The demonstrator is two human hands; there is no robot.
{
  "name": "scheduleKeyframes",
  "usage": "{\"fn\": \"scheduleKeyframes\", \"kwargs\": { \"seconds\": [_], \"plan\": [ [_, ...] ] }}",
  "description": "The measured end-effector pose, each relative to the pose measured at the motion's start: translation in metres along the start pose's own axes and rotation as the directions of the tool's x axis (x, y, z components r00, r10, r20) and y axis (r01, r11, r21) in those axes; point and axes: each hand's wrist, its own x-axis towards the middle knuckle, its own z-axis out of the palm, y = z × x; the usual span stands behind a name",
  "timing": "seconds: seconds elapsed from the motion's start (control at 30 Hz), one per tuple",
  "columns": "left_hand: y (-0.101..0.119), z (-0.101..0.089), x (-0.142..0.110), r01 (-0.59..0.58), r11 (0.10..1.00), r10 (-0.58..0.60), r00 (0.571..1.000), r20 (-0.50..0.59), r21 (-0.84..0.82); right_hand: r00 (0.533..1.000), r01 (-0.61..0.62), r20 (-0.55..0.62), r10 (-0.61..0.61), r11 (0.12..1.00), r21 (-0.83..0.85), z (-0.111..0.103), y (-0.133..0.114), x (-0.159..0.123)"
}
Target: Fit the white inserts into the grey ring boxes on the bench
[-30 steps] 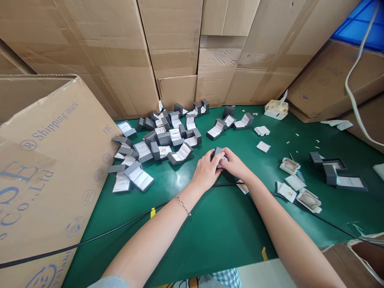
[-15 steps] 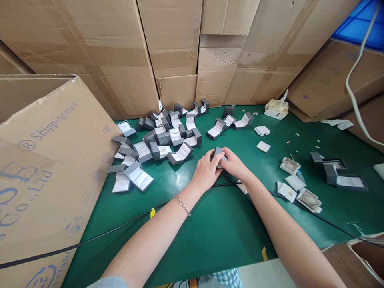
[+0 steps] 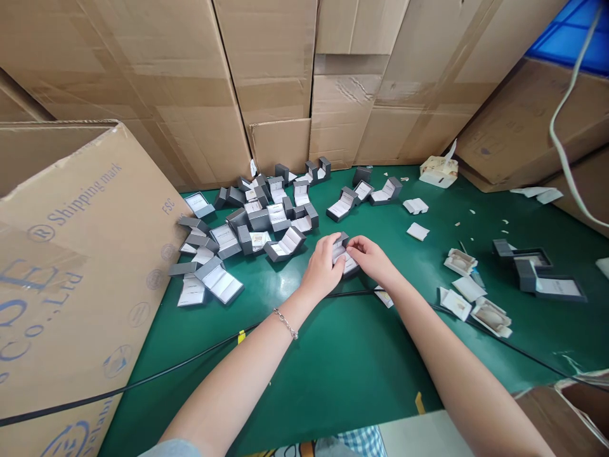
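Both of my hands meet over one small grey jewellery box (image 3: 343, 252) with a white lining, held low over the green table (image 3: 333, 362). My left hand (image 3: 321, 269) grips its left side, fingers curled round it. My right hand (image 3: 372, 259) pinches its right side. The box sits open between my fingers. A heap of several open grey boxes (image 3: 259, 222) lies just to the left and behind. A thin bracelet (image 3: 285, 322) hangs on my left wrist.
A large carton marked "Shipping mark" (image 3: 71, 266) stands at the left. Stacked cartons (image 3: 285, 82) wall the back. White inserts (image 3: 469, 295) and two grey boxes (image 3: 537, 273) lie at the right. A black cable (image 3: 190, 363) crosses the table under my arms.
The grey box in my hands has gone from nearly closed to open, its white lining now showing. My hands have shifted slightly left.
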Motion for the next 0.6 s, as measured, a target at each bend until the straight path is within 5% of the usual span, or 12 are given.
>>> {"fn": "scheduleKeyframes", "kwargs": {
  "seconds": [0.33,0.6],
  "plan": [
    [-0.001,0.001,-0.001,0.082,0.989,-0.075,0.995,0.058,-0.126,0.970,-0.137,0.139,0.201,0.918,-0.373,-0.020,-0.008,-0.006],
    [0.002,-0.003,-0.001,0.091,0.988,-0.080,0.993,0.091,-0.124,0.976,-0.103,0.119,0.181,0.870,-0.483,-0.013,-0.013,-0.009]
  ]
}}
